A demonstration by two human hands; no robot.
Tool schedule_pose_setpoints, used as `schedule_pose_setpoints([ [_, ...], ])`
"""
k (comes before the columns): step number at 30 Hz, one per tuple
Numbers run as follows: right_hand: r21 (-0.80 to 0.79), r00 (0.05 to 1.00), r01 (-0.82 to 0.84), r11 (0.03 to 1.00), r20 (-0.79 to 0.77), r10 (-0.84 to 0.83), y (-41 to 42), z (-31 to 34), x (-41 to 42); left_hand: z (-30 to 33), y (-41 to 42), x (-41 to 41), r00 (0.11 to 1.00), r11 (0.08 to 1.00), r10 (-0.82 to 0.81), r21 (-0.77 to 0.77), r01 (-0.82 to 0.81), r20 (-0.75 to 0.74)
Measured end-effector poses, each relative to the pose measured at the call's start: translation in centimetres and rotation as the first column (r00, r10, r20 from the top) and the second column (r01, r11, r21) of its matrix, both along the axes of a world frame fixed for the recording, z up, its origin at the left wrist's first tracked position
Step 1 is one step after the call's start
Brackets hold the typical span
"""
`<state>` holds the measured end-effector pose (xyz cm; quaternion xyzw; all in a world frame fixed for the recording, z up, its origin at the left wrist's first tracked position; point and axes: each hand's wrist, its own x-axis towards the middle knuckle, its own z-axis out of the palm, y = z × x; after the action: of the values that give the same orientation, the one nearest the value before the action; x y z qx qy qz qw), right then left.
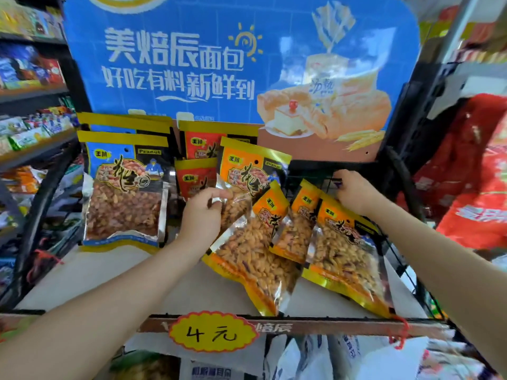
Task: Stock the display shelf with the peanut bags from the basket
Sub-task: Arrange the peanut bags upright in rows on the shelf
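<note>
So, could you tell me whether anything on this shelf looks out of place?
Yes: the orange peanut bags at centre-right lie tilted and overlapping, while the blue bag stands upright. The left hand grips one orange bag.

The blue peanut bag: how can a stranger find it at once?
Start at the big blue bread poster. Below its left corner, on the white shelf, stands the blue peanut bag. Its label is blue; neighbouring bags are red or orange.
</note>
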<state>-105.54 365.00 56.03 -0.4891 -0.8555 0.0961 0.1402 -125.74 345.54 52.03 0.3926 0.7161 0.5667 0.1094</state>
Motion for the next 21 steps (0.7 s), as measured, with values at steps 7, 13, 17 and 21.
schedule_pose_setpoints([
  [7,-0.068,0.998,-0.052,0.996,0.036,0.054,-0.6,-2.4,0.3,0.4,0.3,-1.2,0.998,0.998,-0.038,-0.043,0.036,-0.041],
  [13,-0.084,0.995,-0.094,0.992,0.029,0.097,-0.6,-1.2,-0.1,-0.3,-0.3,0.0,0.99,0.977,-0.064,-0.194,0.087,0.122],
  [17,-0.272,0.972,-0.227,0.935,-0.118,0.202,-2.4,0.4,0.0,0.9,-1.2,0.3,0.974,0.954,-0.166,-0.223,0.198,0.152],
  [21,-0.303,0.943,-0.329,0.894,-0.147,0.298,-4.4,0.2,-2.3,1.0,-1.5,1.1,0.957,0.927,-0.272,-0.241,0.288,0.097],
])
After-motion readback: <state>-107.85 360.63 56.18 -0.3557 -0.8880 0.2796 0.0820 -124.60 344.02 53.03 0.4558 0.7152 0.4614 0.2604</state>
